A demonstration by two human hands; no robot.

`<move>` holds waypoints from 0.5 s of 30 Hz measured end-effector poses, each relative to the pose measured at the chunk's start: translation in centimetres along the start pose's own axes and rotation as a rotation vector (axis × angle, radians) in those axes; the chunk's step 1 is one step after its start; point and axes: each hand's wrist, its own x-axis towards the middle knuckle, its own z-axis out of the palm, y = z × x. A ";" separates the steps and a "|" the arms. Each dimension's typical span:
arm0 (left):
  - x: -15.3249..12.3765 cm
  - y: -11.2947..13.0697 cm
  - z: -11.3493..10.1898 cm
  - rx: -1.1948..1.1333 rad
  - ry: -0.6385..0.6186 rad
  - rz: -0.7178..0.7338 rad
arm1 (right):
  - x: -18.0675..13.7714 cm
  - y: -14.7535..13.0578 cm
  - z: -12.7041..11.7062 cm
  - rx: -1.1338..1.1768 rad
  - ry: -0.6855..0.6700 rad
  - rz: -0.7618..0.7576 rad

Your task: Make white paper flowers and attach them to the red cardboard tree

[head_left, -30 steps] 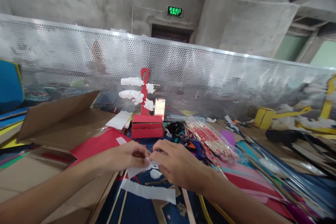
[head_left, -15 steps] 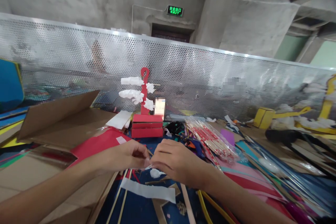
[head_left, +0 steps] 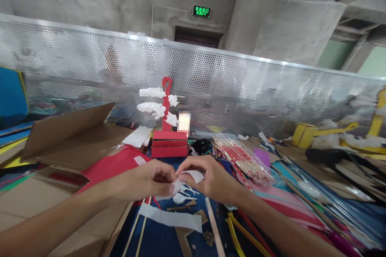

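My left hand (head_left: 150, 180) and my right hand (head_left: 208, 178) meet over the cluttered table, both pinching a small piece of white paper (head_left: 183, 182) held between their fingertips. Thin white strands hang from the paper's lower edge. A white paper strip (head_left: 170, 217) lies on the dark blue sheet just below my hands. Behind them stands a red cardboard model (head_left: 167, 126), a post on a stepped base with white paper tufts stuck to it.
A folded brown cardboard sheet (head_left: 66, 136) lies at the left, red paper (head_left: 114, 162) beside it. A clear bag of wooden sticks (head_left: 244, 160) sits to the right. Yellow cardboard pieces (head_left: 304, 134) rest far right. A perforated metal screen (head_left: 229, 88) backs the table.
My hands have drawn slightly apart and turned, so the white paper between them shows more, with strands hanging from it. My right hand lifted and rotated palm inward.
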 end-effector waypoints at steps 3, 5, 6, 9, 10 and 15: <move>0.1 -0.2 0.0 -0.059 0.024 0.046 | 0.2 0.3 -0.1 0.106 0.069 0.081; 0.2 -0.3 -0.1 -0.065 0.029 0.062 | 0.3 0.3 -0.2 0.149 0.096 0.093; 0.2 -0.3 -0.1 -0.060 0.031 0.071 | 0.4 0.3 -0.3 0.171 0.101 0.105; 0.1 -0.3 0.0 -0.038 0.051 0.088 | 0.4 0.2 -0.3 0.220 0.101 0.159; 0.1 -0.3 0.0 -0.026 0.057 0.090 | 0.4 0.2 -0.3 0.218 0.102 0.161; 0.3 -0.5 0.2 0.025 0.070 0.074 | 0.4 0.5 -0.2 0.124 0.102 0.064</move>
